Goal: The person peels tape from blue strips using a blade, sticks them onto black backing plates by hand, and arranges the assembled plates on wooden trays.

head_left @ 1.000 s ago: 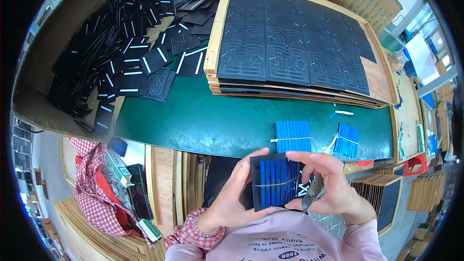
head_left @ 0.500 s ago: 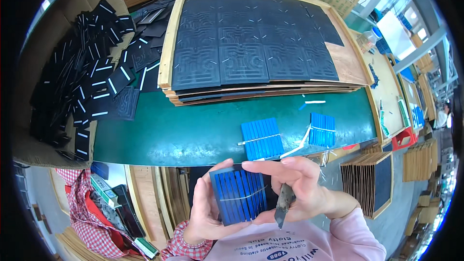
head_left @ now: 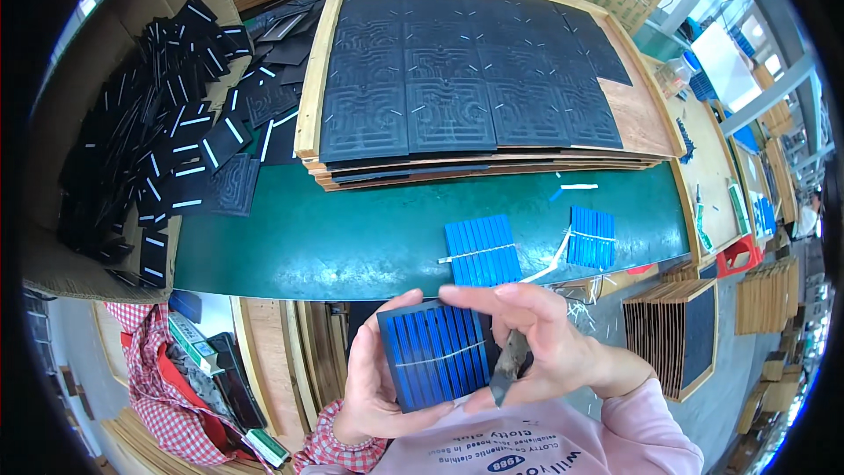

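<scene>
Left hand (head_left: 374, 387) cupping blue panel (head_left: 435, 354) above lap, fingers closed on its edge | right hand (head_left: 545, 343) pinching panel top, also gripping small dark tool (head_left: 508, 367) | more panels (head_left: 480, 249) lying on bench (head_left: 352, 237) | risk: tool probably scratching or cracking panel if grip slips

I'm holding a square blue solar cell panel (head_left: 435, 354) low in the centre of the frame, face up and tilting slightly, dark stripes running lengthwise and a thin pale wire crossing it. A dark slim tool (head_left: 509, 368) is angling down along its right edge.
</scene>
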{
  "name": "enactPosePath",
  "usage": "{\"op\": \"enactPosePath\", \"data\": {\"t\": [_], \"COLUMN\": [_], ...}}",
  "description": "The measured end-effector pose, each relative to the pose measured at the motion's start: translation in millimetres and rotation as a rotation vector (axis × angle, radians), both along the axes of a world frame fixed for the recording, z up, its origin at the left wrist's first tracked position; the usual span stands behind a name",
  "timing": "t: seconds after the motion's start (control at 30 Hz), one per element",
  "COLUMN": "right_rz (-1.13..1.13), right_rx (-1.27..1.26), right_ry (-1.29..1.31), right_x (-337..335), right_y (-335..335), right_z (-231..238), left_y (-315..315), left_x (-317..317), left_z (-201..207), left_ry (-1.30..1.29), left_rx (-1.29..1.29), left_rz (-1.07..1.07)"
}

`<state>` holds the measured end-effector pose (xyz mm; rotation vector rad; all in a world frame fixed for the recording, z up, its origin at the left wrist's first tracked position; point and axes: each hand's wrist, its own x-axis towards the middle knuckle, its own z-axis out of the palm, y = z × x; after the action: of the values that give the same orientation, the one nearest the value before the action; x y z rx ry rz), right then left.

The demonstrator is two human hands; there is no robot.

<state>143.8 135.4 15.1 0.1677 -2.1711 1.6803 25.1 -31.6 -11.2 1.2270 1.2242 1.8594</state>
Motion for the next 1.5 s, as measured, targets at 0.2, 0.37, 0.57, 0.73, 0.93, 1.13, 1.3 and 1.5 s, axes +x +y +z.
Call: {"op": "enactPosePath", "data": {"t": [0.2,0.37,0.57,0.73,0.93,1.13,1.3,1.5], "right_rz": [-0.084,0.096,0.153,-0.05,-0.235,-0.245,-0.212,-0.296], "right_rx": [-0.208,-0.575,-0.588,-0.45,0.238,-0.255,-0.679,-0.513], "right_ry": [-0.327,-0.465,-0.361,-0.403,-0.307,-0.307,-0.398,-0.308], "right_x": [10.6,10.9,11.7,10.8,-3.7,13.2,9.9,10.5], "right_y": [19.4,18.2,18.0,16.0,8.6,3.1,-5.8,-1.9], "right_z": [6.4,8.8,-9.2,11.7,20.8,3.0,4.8,-4.8], "left_y": [-5.5,-0.6,1.6,7.5,7.2,2.5,7.9,7.9], "left_x": [-0.9,0.3,3.7,8.2,6.6,4.2,-3.1,3.2], "left_z": [-9.0,-3.7,-7.2,-10.6,7.1,5.4,1.3,-19.8], "left_ry": [-0.012,-0.096,-0.051,0.112,0.444,0.44,0.439,0.355], "left_rx": [0.062,0.071,0.086,0.107,-0.011,-0.01,0.002,-0.018], "left_rz": [0.009,-0.081,-0.076,0.021,0.118,0.198,0.145,0.584]}}
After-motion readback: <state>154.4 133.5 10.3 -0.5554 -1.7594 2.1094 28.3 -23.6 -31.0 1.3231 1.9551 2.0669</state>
